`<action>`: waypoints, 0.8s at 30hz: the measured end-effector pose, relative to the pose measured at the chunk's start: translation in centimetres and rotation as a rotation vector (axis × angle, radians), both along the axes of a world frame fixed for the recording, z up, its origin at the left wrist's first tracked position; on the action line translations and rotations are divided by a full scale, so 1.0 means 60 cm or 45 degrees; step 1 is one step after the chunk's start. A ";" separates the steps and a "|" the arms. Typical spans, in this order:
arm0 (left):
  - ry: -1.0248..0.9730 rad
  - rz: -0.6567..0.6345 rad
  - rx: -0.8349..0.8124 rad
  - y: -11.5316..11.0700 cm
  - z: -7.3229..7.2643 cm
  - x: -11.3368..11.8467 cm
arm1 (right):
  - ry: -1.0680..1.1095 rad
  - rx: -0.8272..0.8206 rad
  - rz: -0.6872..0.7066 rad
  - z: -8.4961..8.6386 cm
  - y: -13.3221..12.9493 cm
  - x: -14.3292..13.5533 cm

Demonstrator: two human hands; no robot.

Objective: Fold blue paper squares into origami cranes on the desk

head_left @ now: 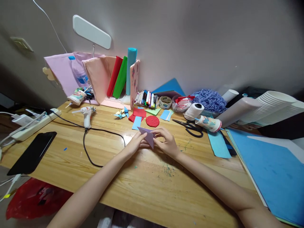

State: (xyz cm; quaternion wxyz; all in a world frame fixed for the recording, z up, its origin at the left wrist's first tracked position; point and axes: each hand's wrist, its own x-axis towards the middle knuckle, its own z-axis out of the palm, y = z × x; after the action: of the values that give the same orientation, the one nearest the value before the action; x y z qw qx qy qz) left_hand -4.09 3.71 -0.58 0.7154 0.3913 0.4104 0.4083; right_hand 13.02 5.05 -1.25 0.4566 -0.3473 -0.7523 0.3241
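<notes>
A small folded purple paper (149, 138) is held just above the middle of the wooden table. On its left side, my left hand (136, 143) pinches it, with the thumb on the front face. From the right, my right hand (167, 141) grips the opposite edge between thumb and fingers. Some fingers of both hands are hidden behind the paper. Beyond the hands lie a red round piece (152, 121), a light blue paper strip (136, 123) and red paper (139, 112).
A glue gun (87, 117) with a looping black cable stands left of the hands. Black scissors (190, 126) lie to the right, near a paper cup (209, 123). Markers (147, 98) and blue yarn (210, 100) are at the back; a phone (33, 152) lies far left.
</notes>
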 end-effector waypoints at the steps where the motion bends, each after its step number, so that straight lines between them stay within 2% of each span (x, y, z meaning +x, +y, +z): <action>1: -0.032 -0.026 -0.010 -0.001 0.001 0.001 | -0.047 0.052 0.001 0.000 -0.003 0.000; 7: -0.065 -0.123 -0.047 -0.014 0.009 0.004 | -0.338 0.295 0.094 -0.019 -0.010 0.003; 11: -0.157 -0.061 -0.167 -0.016 0.005 0.003 | -0.518 0.420 0.078 -0.022 -0.016 0.000; 16: -0.248 0.175 -0.392 -0.010 0.002 -0.002 | -0.364 0.229 -0.013 -0.015 -0.014 -0.002; 19: -0.212 0.191 -0.414 -0.002 0.004 -0.002 | -0.231 0.053 -0.060 -0.015 -0.007 0.001; 22: -0.031 0.079 -0.282 0.004 0.017 -0.006 | -0.177 -0.086 -0.080 -0.016 0.001 0.006; 24: 0.270 0.092 -0.082 0.003 0.037 -0.022 | -0.166 -0.148 -0.080 -0.015 0.004 0.007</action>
State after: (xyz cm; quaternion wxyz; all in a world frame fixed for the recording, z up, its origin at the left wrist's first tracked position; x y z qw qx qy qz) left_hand -5.41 3.86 1.65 0.6651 0.3939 0.5106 0.3766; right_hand 13.45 5.31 -2.14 0.3958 -0.4170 -0.7489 0.3296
